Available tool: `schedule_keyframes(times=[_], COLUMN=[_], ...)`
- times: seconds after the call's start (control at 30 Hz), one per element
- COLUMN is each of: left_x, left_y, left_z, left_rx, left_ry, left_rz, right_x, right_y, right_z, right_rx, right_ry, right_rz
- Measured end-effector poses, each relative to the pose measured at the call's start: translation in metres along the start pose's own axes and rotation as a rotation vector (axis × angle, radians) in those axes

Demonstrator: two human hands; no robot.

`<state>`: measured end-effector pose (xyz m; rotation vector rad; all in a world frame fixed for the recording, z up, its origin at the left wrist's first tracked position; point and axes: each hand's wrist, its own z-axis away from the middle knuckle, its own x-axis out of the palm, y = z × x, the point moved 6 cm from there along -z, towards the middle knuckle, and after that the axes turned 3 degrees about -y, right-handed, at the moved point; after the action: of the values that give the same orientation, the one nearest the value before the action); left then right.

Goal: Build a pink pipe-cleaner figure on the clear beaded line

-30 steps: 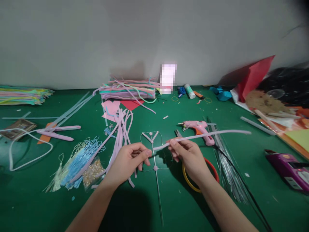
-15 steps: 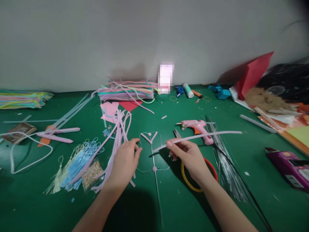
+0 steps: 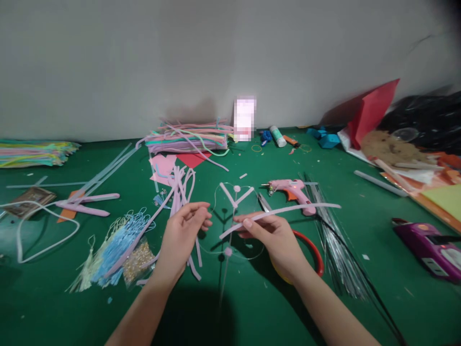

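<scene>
The wire frame point(image 3: 230, 241) bears a joined V point(image 3: 235, 205) and two discs point(image 3: 228, 252); the strip point(image 3: 288, 210) crosses its stem, seemingly not yet fixed; the right hand point(image 3: 268, 233) pinches the strip (and apparently the frame, raised off the table point(image 3: 252, 307)); the left hand point(image 3: 184, 230) curls half-open beside it, apparently empty.
</scene>
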<state>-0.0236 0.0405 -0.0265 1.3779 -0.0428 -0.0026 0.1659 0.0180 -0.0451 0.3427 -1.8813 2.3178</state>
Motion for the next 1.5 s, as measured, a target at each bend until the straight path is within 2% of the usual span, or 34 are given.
schedule_keyframes(times=[0.07, 0.17, 0.23, 0.37, 0.57, 0.8, 0.9, 1.0, 1.1, 1.17, 1.3, 1.5], left_x=[0.009, 0.033, 0.042, 0.047, 0.045, 0.049, 0.049, 0.050, 0.052, 0.050, 0.048, 0.052], left_y=[-0.001, -0.009, -0.017, -0.024, -0.022, -0.022, -0.025, -0.024, -0.019, -0.016, -0.012, -0.013], left_z=[0.004, 0.015, 0.022, 0.025, 0.024, 0.022, 0.025, 0.028, 0.028, 0.026, 0.021, 0.020], left_rx=[-0.032, -0.187, -0.294, -0.361, -0.396, -0.339, -0.348, -0.332, -0.293, -0.249, -0.175, -0.135], left_ry=[-0.102, -0.335, -0.372, -0.318, -0.285, -0.245, -0.209, -0.152, -0.083, -0.011, 0.088, 0.103], left_rz=[0.141, 0.253, 0.226, 0.249, 0.326, 0.480, 0.535, 0.570, 0.538, 0.476, 0.356, 0.301], right_x=[-0.002, -0.006, -0.006, -0.007, -0.008, -0.011, -0.012, -0.011, -0.009, -0.008, -0.008, -0.004], right_y=[-0.003, -0.007, -0.009, -0.010, -0.012, -0.015, -0.021, -0.034, -0.045, -0.048, -0.047, -0.041], right_z=[-0.001, -0.002, -0.003, -0.003, -0.003, -0.001, 0.004, 0.012, 0.019, 0.021, 0.020, 0.022], right_rx=[-0.046, -0.114, -0.141, -0.142, -0.139, -0.227, -0.327, -0.504, -0.671, -0.724, -0.712, -0.623], right_ry=[0.043, 0.073, 0.085, 0.114, 0.141, 0.204, 0.276, 0.347, 0.402, 0.425, 0.404, 0.405], right_rz=[-0.049, -0.090, -0.082, -0.069, -0.103, 0.011, 0.069, 0.153, 0.285, 0.343, 0.382, 0.390])
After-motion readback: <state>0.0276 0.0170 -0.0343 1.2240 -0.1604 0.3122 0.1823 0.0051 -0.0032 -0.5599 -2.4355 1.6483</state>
